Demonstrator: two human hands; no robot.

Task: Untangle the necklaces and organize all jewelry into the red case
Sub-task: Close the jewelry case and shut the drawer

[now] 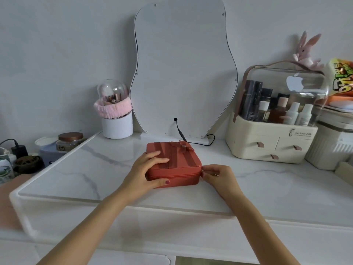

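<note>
Presently, case: the red case [176, 162] lies closed on the marble surface [95, 169], in front of the mirror, with a ribbon bow on the far part of its lid and its zip line running along the near side.
Left grip: the left hand [148, 169] rests on the near-left part of the case; its fingers lie nearly straight and flat across the lid, and the thumb presses the front wall just below the zip line.
Right grip: the right hand [216, 175] is at the near-right corner of the case, its fingers curled in and pinching the small metal zip pull [201, 171] there.
Jewelry: no necklace or other piece can be made out; whether any lies inside the case cannot be told.
Mirror: a wavy-edged mirror [183, 73] stands upright against the wall behind the case, with a black cable [193, 142] plugged in near its base.
Left side: a white brush holder [116, 124] with a clear dome and a pink band round it stands just beside the mirror.
Right side: a cream cosmetics organiser [267, 144] with small drawers and a clear lid holds bottles; a pink plush rabbit [306, 51] sits on its handle.
</note>
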